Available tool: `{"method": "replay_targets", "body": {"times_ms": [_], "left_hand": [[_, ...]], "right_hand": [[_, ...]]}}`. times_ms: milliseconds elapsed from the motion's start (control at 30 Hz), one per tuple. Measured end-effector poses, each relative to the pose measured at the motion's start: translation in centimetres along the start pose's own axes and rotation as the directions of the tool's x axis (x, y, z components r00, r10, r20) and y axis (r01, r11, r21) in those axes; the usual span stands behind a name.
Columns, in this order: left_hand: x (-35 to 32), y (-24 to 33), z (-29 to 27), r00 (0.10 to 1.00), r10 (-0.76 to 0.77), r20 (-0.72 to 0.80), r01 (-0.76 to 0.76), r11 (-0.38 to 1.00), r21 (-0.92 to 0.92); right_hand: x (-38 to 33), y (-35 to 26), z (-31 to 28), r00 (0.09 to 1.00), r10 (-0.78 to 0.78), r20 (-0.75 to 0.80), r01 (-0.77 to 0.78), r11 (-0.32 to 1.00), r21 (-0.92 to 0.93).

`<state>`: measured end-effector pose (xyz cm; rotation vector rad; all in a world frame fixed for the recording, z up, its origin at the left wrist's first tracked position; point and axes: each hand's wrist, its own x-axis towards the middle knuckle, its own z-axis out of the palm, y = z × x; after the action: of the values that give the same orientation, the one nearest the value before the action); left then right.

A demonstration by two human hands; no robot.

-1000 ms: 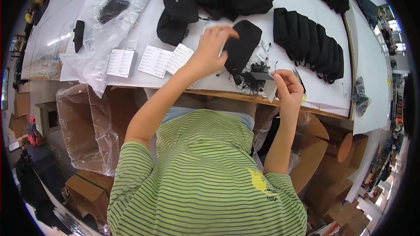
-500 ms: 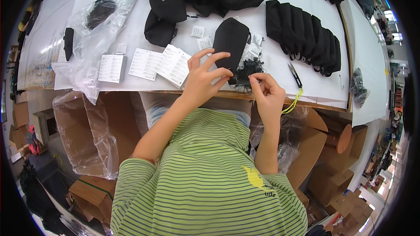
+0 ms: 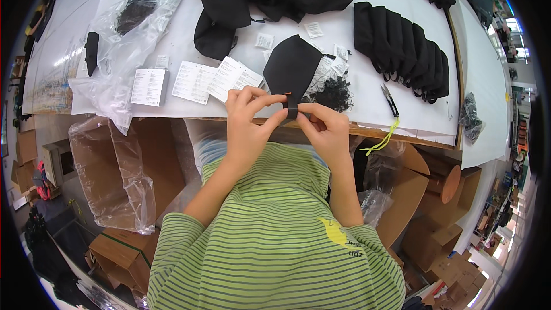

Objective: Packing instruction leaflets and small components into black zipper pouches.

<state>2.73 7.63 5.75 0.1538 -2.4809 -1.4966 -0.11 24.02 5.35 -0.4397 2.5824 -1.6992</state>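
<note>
A black fabric pouch point(image 3: 291, 66) lies at the table's near edge with its narrow end toward me. At that end is a short black strap loop point(image 3: 293, 109), pinched from both sides. My left hand point(image 3: 245, 119) is closed on the loop's left side, and a small orange-brown bit shows by its fingertips. Thumb and index finger of my right hand point(image 3: 328, 129) grip the loop's right side. Right of the pouch sits a tangle of thin black cords point(image 3: 333, 94), with small white printed tags point(image 3: 340, 63) beside it.
White card stacks point(image 3: 149, 87) and a clear plastic bag point(image 3: 106, 80) lie to the left. Black pouches point(image 3: 221, 8) are heaped at the back; a row of others point(image 3: 402, 46) lies right. Snips point(image 3: 390, 100) with a yellow cord rest near the right edge. Cardboard boxes point(image 3: 123, 258) stand below.
My right hand has left the cord tangle and moved left to the pouch's near end. My left hand shifted left and lower. The pouch has slid slightly nearer, and both hands now hold its loop.
</note>
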Motion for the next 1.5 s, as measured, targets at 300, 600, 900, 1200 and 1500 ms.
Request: {"method": "replay_targets", "body": {"times_ms": [300,600,900,1200,1500], "left_hand": [[0.1,-0.4,-1.1,0.983,0.183,0.018,-0.184,0.982,0.036],[-0.3,1.0,-1.8,0.999,-0.048,-0.015,0.035,0.864,-0.503],[-0.8,2.0,-2.1,0.976,-0.100,0.191,0.188,0.830,-0.524],[-0.7,2.9,-2.4,0.959,-0.120,0.257,0.230,0.859,-0.457],[-0.8,2.4,-2.0,0.944,-0.103,0.312,0.244,0.856,-0.455]], "right_hand": [[-0.2,-0.3,0.5,0.995,-0.018,0.101,0.015,0.999,0.033],[0.7,-1.0,-2.3,0.985,0.151,0.085,-0.173,0.814,0.554],[0.3,-0.6,-2.3,0.972,0.176,0.153,-0.230,0.626,0.745],[-0.3,-1.7,-0.2,0.991,0.096,0.089,-0.131,0.681,0.720],[-0.5,-2.1,0.4,0.995,0.061,0.075,-0.095,0.763,0.640]]}}
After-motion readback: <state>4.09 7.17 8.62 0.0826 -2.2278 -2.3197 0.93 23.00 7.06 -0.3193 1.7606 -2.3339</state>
